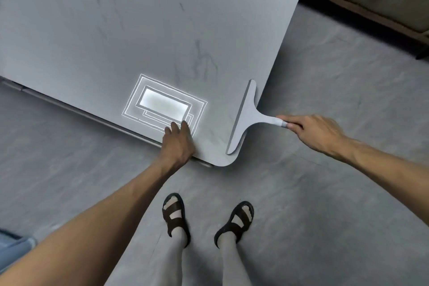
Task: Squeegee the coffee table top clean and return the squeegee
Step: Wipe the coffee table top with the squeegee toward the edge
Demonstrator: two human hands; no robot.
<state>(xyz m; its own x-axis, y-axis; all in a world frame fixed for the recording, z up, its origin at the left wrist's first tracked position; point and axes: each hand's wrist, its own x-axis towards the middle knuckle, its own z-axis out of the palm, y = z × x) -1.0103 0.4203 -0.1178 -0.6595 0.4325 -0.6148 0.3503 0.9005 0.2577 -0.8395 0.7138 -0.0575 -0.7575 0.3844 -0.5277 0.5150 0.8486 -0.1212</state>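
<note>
Grey coffee table [139, 30] w/ squeegee [243, 116] near corner.

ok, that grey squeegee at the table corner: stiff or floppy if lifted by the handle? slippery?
Probably stiff: the squeegee shows a straight blade while the right hand grips only its handle end. Likely light, as a fingertip hold suffices. It could slide easily on the smooth table top.

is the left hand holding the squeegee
No, the right hand grips the squeegee by its handle, while the left hand rests on the coffee table top.
</note>
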